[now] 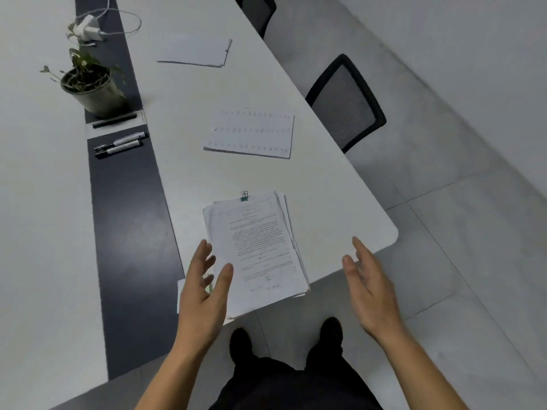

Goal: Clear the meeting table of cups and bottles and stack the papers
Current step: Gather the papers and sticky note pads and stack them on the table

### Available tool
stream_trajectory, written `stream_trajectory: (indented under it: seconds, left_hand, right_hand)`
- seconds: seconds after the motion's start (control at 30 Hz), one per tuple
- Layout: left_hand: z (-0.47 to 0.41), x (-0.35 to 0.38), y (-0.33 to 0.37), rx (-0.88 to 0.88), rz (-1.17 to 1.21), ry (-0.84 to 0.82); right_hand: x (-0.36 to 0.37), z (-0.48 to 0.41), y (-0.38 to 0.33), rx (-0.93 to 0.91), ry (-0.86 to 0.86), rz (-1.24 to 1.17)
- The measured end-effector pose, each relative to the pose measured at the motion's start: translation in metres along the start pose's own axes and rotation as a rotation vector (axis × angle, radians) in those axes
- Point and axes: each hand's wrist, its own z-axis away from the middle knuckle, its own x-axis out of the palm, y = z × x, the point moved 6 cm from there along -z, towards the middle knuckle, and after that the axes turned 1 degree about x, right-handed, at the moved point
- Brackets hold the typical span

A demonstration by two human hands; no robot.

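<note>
A loose stack of printed papers (pixel 260 247) lies at the near end of the white meeting table (pixel 334 199), with a green binder clip (pixel 244 196) at its far edge. My left hand (pixel 204 291) hovers open over the stack's left side, fingers spread. Apart from the stack, my right hand (pixel 370 288) is open to the right of it, past the table's corner. Farther along the table lies a second set of papers (pixel 251 133), and a third set (pixel 195 50) lies beyond that. No cups or bottles are in view.
A dark strip (pixel 130 220) runs down the table's middle, holding a potted plant (pixel 88 84), two markers (pixel 121 145) and a white charger with cable (pixel 88 28). Two black mesh chairs (pixel 346 102) stand along the table's right side. My feet are on the grey tiled floor.
</note>
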Motion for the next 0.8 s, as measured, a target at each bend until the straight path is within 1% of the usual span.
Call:
stream_trajectory:
  seconds: [0.1, 0.17, 0.33, 0.43, 0.5, 0.57, 0.7, 0.8]
  left_hand:
    - [-0.003, 0.008, 0.021, 0.046, 0.072, -0.052]
    - [-0.010, 0.028, 0.030, 0.048, 0.087, -0.135]
    - [-0.024, 0.112, 0.069, 0.155, -0.012, -0.333]
    - [-0.023, 0.173, 0.100, 0.213, -0.035, -0.389]
    - [-0.020, 0.218, 0.120, 0.250, -0.057, -0.408]
    - [-0.018, 0.268, 0.138, 0.287, -0.087, -0.410]
    - [-0.012, 0.368, 0.179, 0.299, -0.103, -0.423]
    - [-0.016, 0.426, 0.217, 0.332, -0.114, -0.442]
  right_hand:
    - [-0.049, 0.035, -0.002, 0.021, 0.214, -0.182]
    - [-0.077, 0.055, 0.010, 0.050, 0.342, -0.258]
    - [-0.141, 0.086, 0.048, 0.120, 0.567, -0.340]
    - [-0.185, 0.083, 0.075, 0.141, 0.660, -0.385]
    - [-0.214, 0.070, 0.096, 0.149, 0.699, -0.413]
    - [-0.246, 0.046, 0.120, 0.155, 0.702, -0.432]
    - [-0.323, -0.016, 0.149, 0.129, 0.639, -0.439]
    - [-0.384, -0.065, 0.146, 0.100, 0.589, -0.405]
